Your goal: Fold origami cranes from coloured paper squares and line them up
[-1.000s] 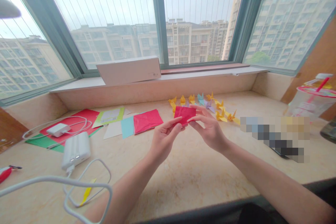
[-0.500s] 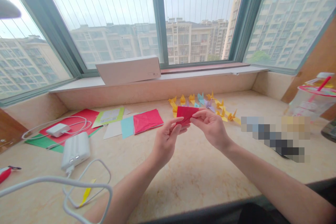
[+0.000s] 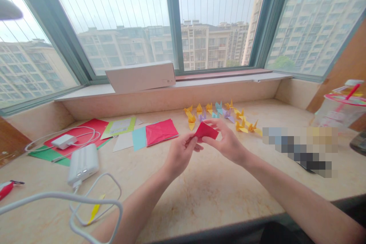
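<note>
A small folded piece of red paper [image 3: 207,131] is held above the counter, tilted with one corner up. My left hand [image 3: 183,150] pinches its lower left corner between thumb and fingers. On the other side, my right hand [image 3: 226,142] has its fingers behind the upper right edge and its thumb near the lower edge. Just beyond the hands stand several folded paper cranes, among them a yellow crane [image 3: 241,125], a blue crane [image 3: 219,107] and a purple crane [image 3: 228,114]. To the left lies a stack of red paper sheets [image 3: 161,132].
Left on the counter [image 3: 217,198] are a blue sheet [image 3: 138,139], a white power bank [image 3: 83,164], a charger [image 3: 63,142] and a looping white cable [image 3: 57,195]. A white box [image 3: 140,77] rests on the window ledge. At right stands a plastic cup [image 3: 340,112] with a straw.
The red paper has turned from nearly level to a tilted, diamond-like position and dropped slightly. My right hand's grip has shifted around its right side, and my left hand has moved a little lower.
</note>
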Available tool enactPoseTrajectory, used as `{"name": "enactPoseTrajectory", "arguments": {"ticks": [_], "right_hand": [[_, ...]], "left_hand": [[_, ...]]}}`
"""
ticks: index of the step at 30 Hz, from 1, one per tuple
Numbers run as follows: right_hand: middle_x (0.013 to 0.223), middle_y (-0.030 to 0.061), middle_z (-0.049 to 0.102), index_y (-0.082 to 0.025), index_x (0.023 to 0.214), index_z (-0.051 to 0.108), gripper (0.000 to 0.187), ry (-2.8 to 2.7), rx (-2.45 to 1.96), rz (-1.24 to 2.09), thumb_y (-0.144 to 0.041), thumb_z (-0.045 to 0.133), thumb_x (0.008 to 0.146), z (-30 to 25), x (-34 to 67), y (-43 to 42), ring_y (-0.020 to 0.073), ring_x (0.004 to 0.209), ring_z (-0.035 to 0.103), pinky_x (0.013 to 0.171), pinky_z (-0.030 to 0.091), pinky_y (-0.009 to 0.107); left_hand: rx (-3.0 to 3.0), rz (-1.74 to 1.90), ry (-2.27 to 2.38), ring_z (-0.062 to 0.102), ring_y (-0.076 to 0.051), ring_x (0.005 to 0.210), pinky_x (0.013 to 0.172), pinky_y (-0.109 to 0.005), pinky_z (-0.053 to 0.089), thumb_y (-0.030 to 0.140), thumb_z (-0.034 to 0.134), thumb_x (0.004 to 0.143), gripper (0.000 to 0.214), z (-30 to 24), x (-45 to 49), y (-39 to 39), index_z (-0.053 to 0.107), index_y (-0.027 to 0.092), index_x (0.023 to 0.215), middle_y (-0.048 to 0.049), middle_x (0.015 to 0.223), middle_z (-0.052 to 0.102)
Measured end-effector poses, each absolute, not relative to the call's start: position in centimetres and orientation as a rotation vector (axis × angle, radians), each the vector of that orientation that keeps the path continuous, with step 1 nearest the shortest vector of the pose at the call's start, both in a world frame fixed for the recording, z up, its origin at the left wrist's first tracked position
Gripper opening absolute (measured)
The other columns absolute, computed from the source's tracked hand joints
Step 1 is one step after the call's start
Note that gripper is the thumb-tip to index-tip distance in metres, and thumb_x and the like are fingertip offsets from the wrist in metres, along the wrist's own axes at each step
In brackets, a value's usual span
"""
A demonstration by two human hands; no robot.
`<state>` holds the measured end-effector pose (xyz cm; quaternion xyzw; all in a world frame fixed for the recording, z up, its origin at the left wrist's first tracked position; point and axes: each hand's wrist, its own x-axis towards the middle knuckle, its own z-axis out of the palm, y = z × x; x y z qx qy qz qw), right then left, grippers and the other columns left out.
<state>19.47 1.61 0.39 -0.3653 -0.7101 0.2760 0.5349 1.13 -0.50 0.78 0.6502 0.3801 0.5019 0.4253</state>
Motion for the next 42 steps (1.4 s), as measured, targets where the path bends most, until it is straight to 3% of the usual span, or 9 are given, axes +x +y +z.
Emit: {"name": "enactPoseTrajectory", "arguments": {"ticks": [4, 8, 13, 17, 21, 28, 35, 39, 42], "right_hand": [[0.103, 0.0046, 0.071, -0.025, 0.115, 0.06, 0.04, -1.72, -0.856, 0.785, -0.026, 0.077, 0.078, 0.2, 19.6, 1.5, 0.0229, 0.096, 0.068, 0.088, 0.054, 0.041], [0.093, 0.0019, 0.071, -0.025, 0.108, 0.057, 0.031, -1.631, -0.764, 0.996, -0.029, 0.074, 0.082, 0.0, 19.4, 1.4, 0.0193, 0.082, 0.071, 0.073, 0.057, 0.034], [0.105, 0.0034, 0.068, -0.024, 0.094, 0.061, 0.017, -1.604, -0.687, 1.048, -0.032, 0.072, 0.084, 0.2, 19.5, 1.6, 0.0181, 0.089, 0.069, 0.072, 0.057, 0.031], [0.103, 0.0044, 0.068, -0.024, 0.09, 0.07, 0.007, -1.67, -0.613, 1.052, -0.03, 0.069, 0.086, 0.8, 19.9, 1.8, 0.0185, 0.095, 0.066, 0.081, 0.055, 0.033], [0.103, 0.0052, 0.069, -0.023, 0.075, 0.074, 0.013, -1.635, -0.61, 1.056, -0.027, 0.068, 0.085, 1.2, 20.3, 1.8, 0.0188, 0.094, 0.065, 0.078, 0.053, 0.032], [0.106, 0.0063, 0.066, -0.021, 0.068, 0.07, 0.016, -1.635, -0.618, 1.059, -0.017, 0.064, 0.083, 0.9, 20.1, 1.7, 0.0187, 0.092, 0.063, 0.072, 0.05, 0.03], [0.114, 0.0068, 0.065, -0.02, 0.078, 0.069, 0.018, -1.634, -0.673, 0.978, -0.021, 0.054, 0.088, 1.5, 20.3, 1.4, 0.0228, 0.111, 0.059, 0.091, 0.047, 0.038], [0.104, 0.0054, 0.069, -0.022, 0.092, 0.062, 0.012, -1.577, -0.642, 1.114, -0.034, 0.064, 0.089, 1.3, 19.7, 1.5, 0.0187, 0.089, 0.065, 0.071, 0.052, 0.031], [0.095, 0.0026, 0.071, -0.023, 0.093, 0.057, 0.021, -1.504, -0.607, 1.159, -0.033, 0.073, 0.083, 0.6, 19.2, 1.7, 0.0157, 0.081, 0.066, 0.07, 0.055, 0.03]], "left_hand": [[1.723, 1.187, 0.926, 0.071, -0.017, 0.065, 0.062, -0.027, 0.056, 0.03, 0.056, 0.092, 0.023, 0.7, 1.0, -0.5, 0.072, 0.015, 0.099, -0.0045, 0.075, 0.073], [1.71, 1.193, 0.889, 0.071, -0.017, 0.064, 0.062, -0.027, 0.057, 0.031, 0.057, 0.092, 0.027, 0.7, 1.1, -0.6, 0.066, 0.016, 0.112, -0.0043, 0.075, 0.074], [1.667, 1.199, 0.846, 0.072, -0.016, 0.067, 0.066, -0.028, 0.057, 0.033, 0.056, 0.093, 0.022, 0.9, 1.1, -0.7, 0.062, 0.016, 0.107, -0.0042, 0.076, 0.074], [1.628, 1.207, 0.813, 0.073, -0.018, 0.069, 0.068, -0.03, 0.058, 0.034, 0.058, 0.093, 0.022, 1.2, 1.0, -0.8, 0.062, 0.016, 0.105, -0.0059, 0.079, 0.075], [1.582, 1.246, 0.78, 0.073, -0.018, 0.069, 0.067, -0.029, 0.058, 0.034, 0.061, 0.092, 0.025, 1.3, 1.0, -0.7, 0.065, 0.014, 0.106, -0.0066, 0.078, 0.076], [1.603, 1.315, 0.746, 0.073, -0.018, 0.068, 0.065, -0.029, 0.059, 0.036, 0.059, 0.093, 0.028, 1.0, 0.9, -0.6, 0.067, 0.011, 0.105, -0.0072, 0.075, 0.076], [1.679, 1.421, 0.859, 0.072, -0.016, 0.068, 0.068, -0.029, 0.058, 0.029, 0.057, 0.095, 0.02, 0.7, 1.0, -0.5, 0.066, 0.014, 0.104, -0.0045, 0.074, 0.075], [1.705, 1.501, 0.887, 0.072, -0.016, 0.067, 0.067, -0.028, 0.058, 0.029, 0.055, 0.096, 0.019, 0.6, 1.0, -0.5, 0.065, 0.015, 0.104, -0.0036, 0.075, 0.075], [1.712, 1.493, 0.908, 0.073, -0.016, 0.068, 0.067, -0.028, 0.058, 0.03, 0.055, 0.095, 0.019, 0.6, 1.1, -0.6, 0.063, 0.015, 0.103, -0.0045, 0.076, 0.076]]}}
